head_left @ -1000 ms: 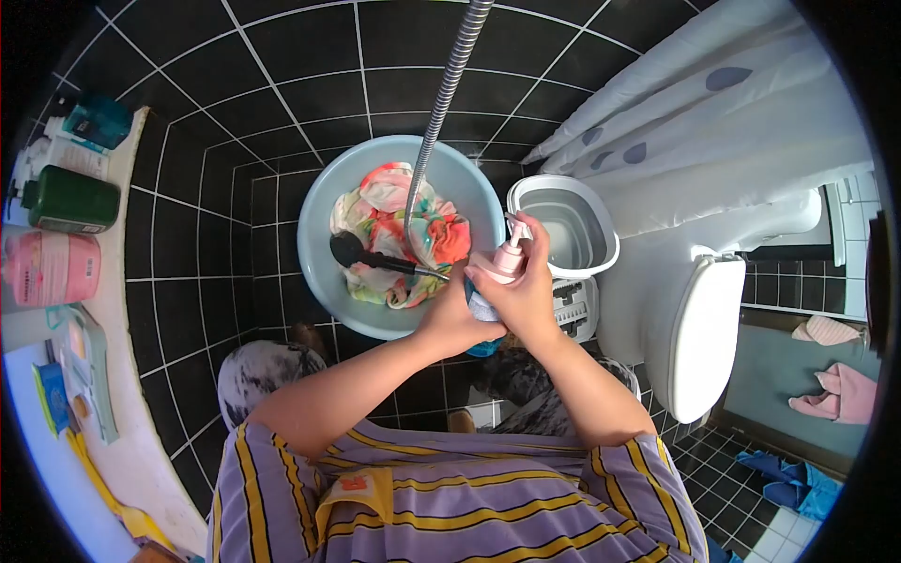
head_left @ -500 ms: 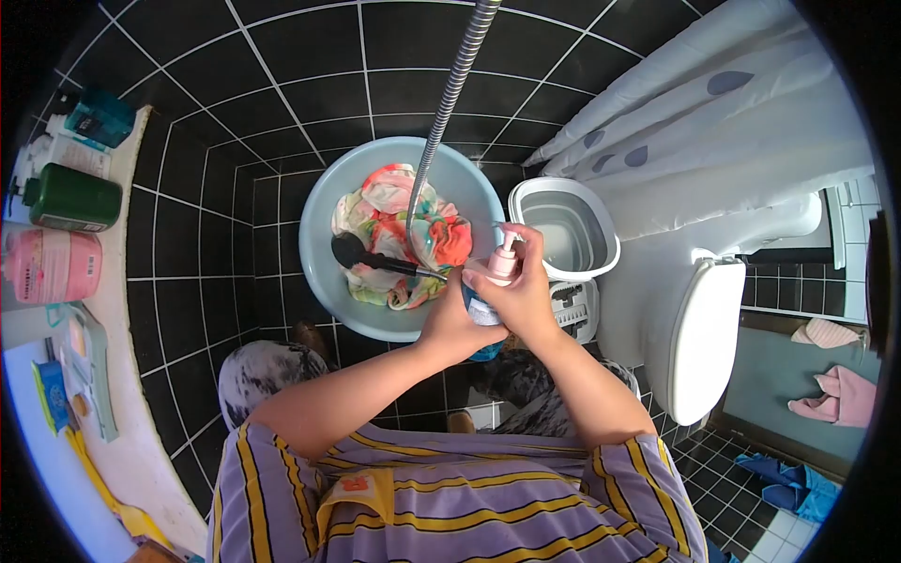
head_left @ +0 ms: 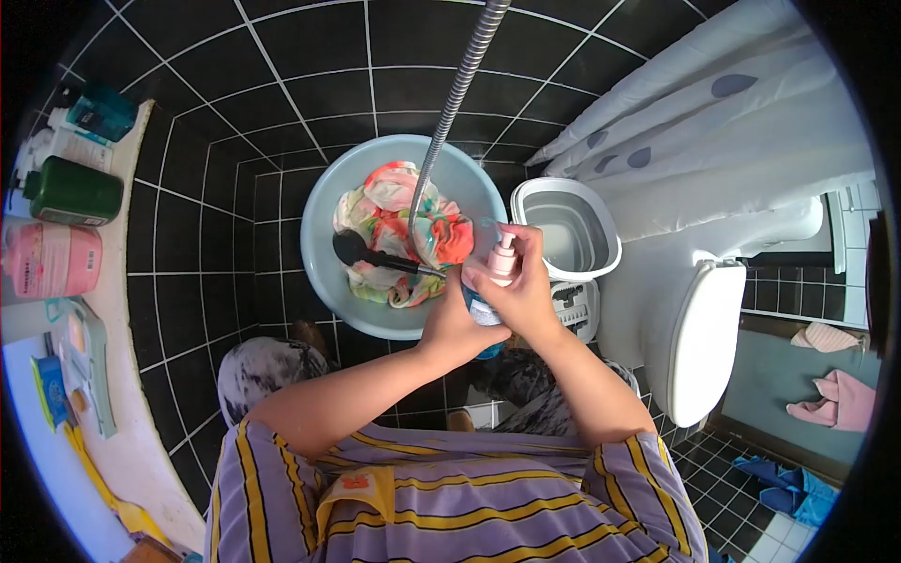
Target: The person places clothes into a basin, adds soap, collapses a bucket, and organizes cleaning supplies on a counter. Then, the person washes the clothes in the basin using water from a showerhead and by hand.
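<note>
My left hand (head_left: 457, 324) is wrapped round the lower part of a pump bottle (head_left: 485, 314) with a pale pink pump top and a blue body. My right hand (head_left: 522, 296) grips the same bottle higher up, fingers at the pump head (head_left: 507, 235). The nozzle points toward a light blue basin (head_left: 324, 281). Inside the basin lies a heap of crumpled wet-looking cloth (head_left: 394, 192) in white, red and green. A black shower head (head_left: 349, 247) rests on the cloth, and its handle runs toward my left hand. My fingers cover much of the bottle.
A metal shower hose (head_left: 457, 94) hangs over the basin. Right of it stand a grey-white bucket (head_left: 563, 267) and a toilet (head_left: 706, 342), below a white curtain (head_left: 713, 122). Along the left, a ledge (head_left: 141, 366) bears several bottles and a yellow-handled brush (head_left: 94, 474).
The pump head sits slightly lower under my right fingers, and a faint bluish streak shows by the nozzle. Both hands stay on the bottle in nearly the same place.
</note>
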Demonstrator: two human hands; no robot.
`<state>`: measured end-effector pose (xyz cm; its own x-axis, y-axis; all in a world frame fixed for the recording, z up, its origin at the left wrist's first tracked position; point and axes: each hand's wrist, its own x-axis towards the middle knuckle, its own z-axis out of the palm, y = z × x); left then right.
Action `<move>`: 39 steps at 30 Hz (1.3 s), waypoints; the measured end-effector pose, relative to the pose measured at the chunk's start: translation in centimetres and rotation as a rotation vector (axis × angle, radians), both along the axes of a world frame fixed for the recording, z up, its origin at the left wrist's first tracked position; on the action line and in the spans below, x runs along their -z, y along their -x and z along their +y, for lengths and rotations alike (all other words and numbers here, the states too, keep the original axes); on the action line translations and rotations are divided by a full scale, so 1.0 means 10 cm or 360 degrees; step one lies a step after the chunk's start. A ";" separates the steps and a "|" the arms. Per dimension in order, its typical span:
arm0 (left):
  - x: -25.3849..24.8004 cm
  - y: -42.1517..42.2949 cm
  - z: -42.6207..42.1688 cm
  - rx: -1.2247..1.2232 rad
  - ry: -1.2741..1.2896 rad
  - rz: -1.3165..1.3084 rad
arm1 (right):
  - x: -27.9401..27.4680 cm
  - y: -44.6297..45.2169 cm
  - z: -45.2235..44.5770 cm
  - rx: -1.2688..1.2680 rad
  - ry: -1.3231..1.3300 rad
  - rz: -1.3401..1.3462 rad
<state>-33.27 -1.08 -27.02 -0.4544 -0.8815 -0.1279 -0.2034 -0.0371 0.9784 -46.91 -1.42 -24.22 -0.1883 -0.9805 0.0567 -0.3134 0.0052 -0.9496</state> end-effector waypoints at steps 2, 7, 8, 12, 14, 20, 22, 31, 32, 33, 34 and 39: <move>0.00 0.00 -0.02 -0.0011 0.0072 0.0033 | 0.06 0.02 -0.01 -0.0022 0.0119 0.0102; 0.00 0.00 -0.01 -0.0007 0.0016 0.0013 | -0.11 -0.04 -0.02 0.0006 0.0033 0.0123; 0.02 0.00 -0.01 -0.0028 0.0102 0.0012 | -0.12 -0.04 -0.03 0.0010 0.0030 0.0147; -0.02 0.00 0.01 -0.0028 0.0047 0.0044 | -0.06 -0.03 -0.01 -0.0050 -0.0023 -0.0034; -0.06 -0.01 -0.01 -0.0033 0.0035 0.0067 | 0.06 -0.01 -0.02 -0.0070 0.0106 0.0027; 0.01 -0.05 -0.01 0.0002 0.0074 -0.0016 | -0.11 -0.07 -0.02 0.0009 -0.0007 0.0092; 0.00 -0.05 -0.01 0.0002 0.0048 -0.0019 | -0.13 -0.08 -0.02 0.0001 -0.0048 0.0063; 0.00 -0.05 0.00 0.0008 0.0039 -0.0012 | 0.06 -0.03 -0.02 -0.0044 0.0065 0.0062; 0.01 -0.05 0.00 0.0012 0.0050 -0.0024 | 0.04 -0.03 -0.01 -0.0031 0.0013 0.0045; 0.01 -0.05 0.00 0.0022 0.0043 -0.0021 | -0.02 -0.04 -0.01 -0.0039 -0.0026 0.0066; 0.02 -0.05 -0.01 0.0031 0.0034 -0.0018 | -0.11 -0.04 -0.01 -0.0047 -0.0067 0.0086; 0.05 -0.04 0.00 0.0060 -0.0008 -0.0033 | -0.07 -0.05 0.02 -0.0014 -0.0106 0.0070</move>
<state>-32.91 -1.10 -27.48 -0.4845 -0.8632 -0.1419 -0.2249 -0.0338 0.9738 -46.38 -1.19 -23.47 -0.1782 -0.9840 -0.0008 -0.3550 0.0650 -0.9326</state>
